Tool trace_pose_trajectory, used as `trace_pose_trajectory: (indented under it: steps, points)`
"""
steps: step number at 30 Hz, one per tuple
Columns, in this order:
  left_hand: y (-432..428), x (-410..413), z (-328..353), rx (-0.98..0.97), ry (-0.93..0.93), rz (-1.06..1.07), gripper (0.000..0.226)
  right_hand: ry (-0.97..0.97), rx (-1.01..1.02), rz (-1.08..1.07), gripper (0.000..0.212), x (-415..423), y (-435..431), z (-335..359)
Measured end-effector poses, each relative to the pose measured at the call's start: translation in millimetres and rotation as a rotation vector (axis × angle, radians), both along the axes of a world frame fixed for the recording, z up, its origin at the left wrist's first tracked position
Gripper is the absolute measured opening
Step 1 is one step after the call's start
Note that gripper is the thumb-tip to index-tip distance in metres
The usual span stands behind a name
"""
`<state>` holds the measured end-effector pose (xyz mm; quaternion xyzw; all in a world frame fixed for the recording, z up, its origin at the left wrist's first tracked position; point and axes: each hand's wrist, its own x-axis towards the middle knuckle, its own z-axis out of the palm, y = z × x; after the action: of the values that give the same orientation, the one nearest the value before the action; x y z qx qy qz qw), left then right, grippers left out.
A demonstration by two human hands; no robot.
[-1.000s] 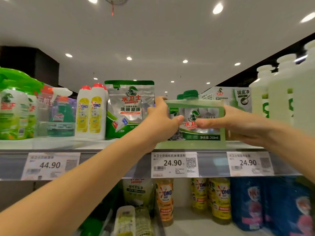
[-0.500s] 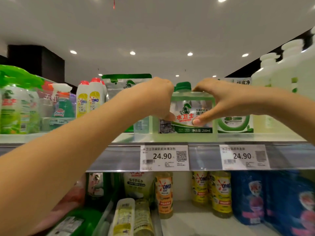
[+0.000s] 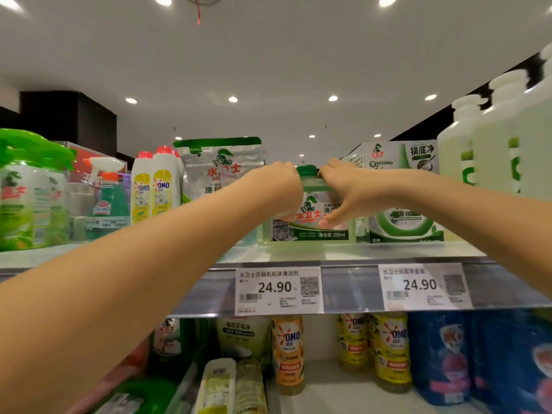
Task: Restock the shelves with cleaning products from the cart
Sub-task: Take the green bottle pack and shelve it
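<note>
- The bottle (image 3: 310, 218) is set on the top shelf (image 3: 343, 253), a little back from the front edge and right above a tag (image 3: 277, 289).
- It looks to be stood up straight with its bottom on the shelf, so this one is judged to be nearly done.
- The bottle is held by both hands. The left hand (image 3: 283, 189) is curled round its left side and top. The right hand (image 3: 349, 192) is curled over its top by the green cap, with the thumb pressed on the front label.
- The hands are not yet taken off, and that is what is left to do for this bottle.
- The cart is not seen, so it cannot be told how many more things are to be put up.
- On the left, a small gap is seen between the bottle and the pouch (image 3: 218, 162).
- On the right, the box (image 3: 403, 204) is just beside the bottle, so little room is left there.
- Only the ceiling is seen above the bottle, so the hands can be lifted and pulled back with ease.
- The room behind the bottle is hidden.
</note>
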<state>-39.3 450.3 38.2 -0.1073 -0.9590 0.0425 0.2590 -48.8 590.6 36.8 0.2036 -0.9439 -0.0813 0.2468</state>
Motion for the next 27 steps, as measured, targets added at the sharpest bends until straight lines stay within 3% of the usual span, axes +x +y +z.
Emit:
trace_pose_trajectory:
  steps: [6,14,19,27]
  points:
    - [12,-22,4,-0.020,-0.032,0.135,0.041,-0.025,0.013,-0.045,0.054,-15,-6,-1]
    - [15,-50,5,0.042,-0.041,0.155,0.037,-0.028,0.043,-0.108,0.049,-35,-16,-3]
    - [18,-62,3,0.100,-0.028,0.141,0.033,0.001,0.059,-0.137,0.066,-48,-16,-6]
    - [10,-61,-4,0.100,0.039,0.053,0.025,0.021,0.039,-0.152,0.069,-62,-16,-7]
